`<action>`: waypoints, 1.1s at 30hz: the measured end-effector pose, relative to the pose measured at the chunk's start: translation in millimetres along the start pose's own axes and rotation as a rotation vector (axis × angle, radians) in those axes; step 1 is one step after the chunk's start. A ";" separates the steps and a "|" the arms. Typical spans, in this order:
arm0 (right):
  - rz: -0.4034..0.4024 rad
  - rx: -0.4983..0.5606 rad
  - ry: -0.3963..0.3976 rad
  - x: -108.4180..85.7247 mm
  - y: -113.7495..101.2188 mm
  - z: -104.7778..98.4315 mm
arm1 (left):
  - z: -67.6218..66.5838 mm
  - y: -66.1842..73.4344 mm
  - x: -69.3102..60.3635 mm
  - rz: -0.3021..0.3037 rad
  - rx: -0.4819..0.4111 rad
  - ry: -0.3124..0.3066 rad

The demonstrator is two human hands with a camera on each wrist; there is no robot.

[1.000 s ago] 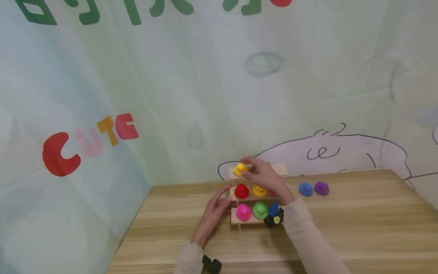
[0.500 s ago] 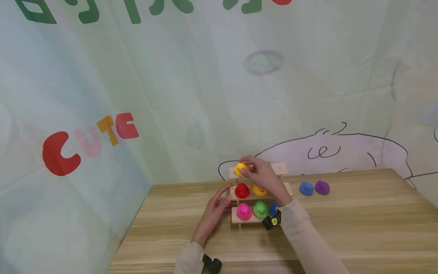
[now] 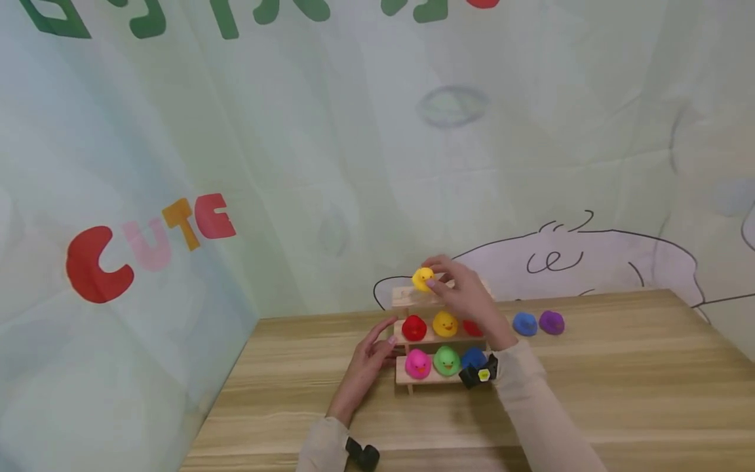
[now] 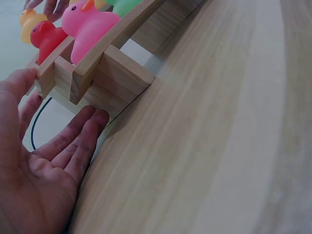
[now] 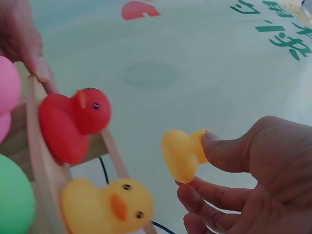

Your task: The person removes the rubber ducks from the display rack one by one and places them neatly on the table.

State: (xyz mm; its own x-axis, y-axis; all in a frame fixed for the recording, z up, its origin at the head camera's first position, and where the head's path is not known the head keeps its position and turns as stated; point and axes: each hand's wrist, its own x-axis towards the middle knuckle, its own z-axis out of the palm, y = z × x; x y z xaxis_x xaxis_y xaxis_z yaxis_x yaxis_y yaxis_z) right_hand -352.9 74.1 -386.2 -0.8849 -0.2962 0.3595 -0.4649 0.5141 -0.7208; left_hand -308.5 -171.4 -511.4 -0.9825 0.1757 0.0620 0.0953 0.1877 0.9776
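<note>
My right hand (image 3: 467,294) pinches a small yellow rubber duck (image 3: 423,279) between thumb and fingers, just above the top shelf of a three-tier wooden stand (image 3: 404,297). In the right wrist view this duck (image 5: 181,152) is off the wood. My left hand (image 4: 46,180) is at the stand's left side, with a fingertip touching a shelf end and the other fingers extended below. On the middle shelf sit a red duck (image 3: 414,328), a yellow duck (image 3: 445,324) and a partly hidden red one (image 3: 472,327). Pink (image 3: 418,363), green (image 3: 446,360) and blue (image 3: 474,358) ducks occupy the bottom shelf.
A blue duck (image 3: 525,324) and a purple duck (image 3: 552,322) lie on the wooden table (image 3: 619,387) to the right of the stand. Behind the table hangs a printed cloth backdrop (image 3: 330,164), close to the stand's rear.
My right hand has raised the yellow duck off the left end of the top shelf and shifted slightly right. The left hand has stayed at the stand's side.
</note>
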 end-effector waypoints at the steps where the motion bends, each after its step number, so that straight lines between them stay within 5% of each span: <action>1: -0.021 0.002 0.010 -0.7 1.0 -3.3 | -0.1 -0.4 0.1 0.001 0.002 0.002; 6: -0.107 -0.010 0.027 -3.8 9.1 -22.5 | 0.7 -0.2 -0.1 0.005 0.004 -0.004; 13: -0.118 -0.036 -0.019 -12.6 20.5 -58.6 | 0.6 0.7 0.1 0.005 -0.001 -0.008; 33: 0.057 -0.182 0.022 -53.9 80.5 -135.5 | 1.3 0.5 -0.3 0.008 0.000 -0.012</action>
State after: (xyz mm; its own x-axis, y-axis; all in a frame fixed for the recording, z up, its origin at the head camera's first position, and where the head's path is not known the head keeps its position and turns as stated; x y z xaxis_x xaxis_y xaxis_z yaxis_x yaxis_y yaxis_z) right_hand -346.6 240.6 -383.3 -0.9093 -0.2461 0.3356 -0.4100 0.6674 -0.6216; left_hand -308.0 -170.0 -511.2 -0.9798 0.1883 0.0674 0.1030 0.1862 0.9771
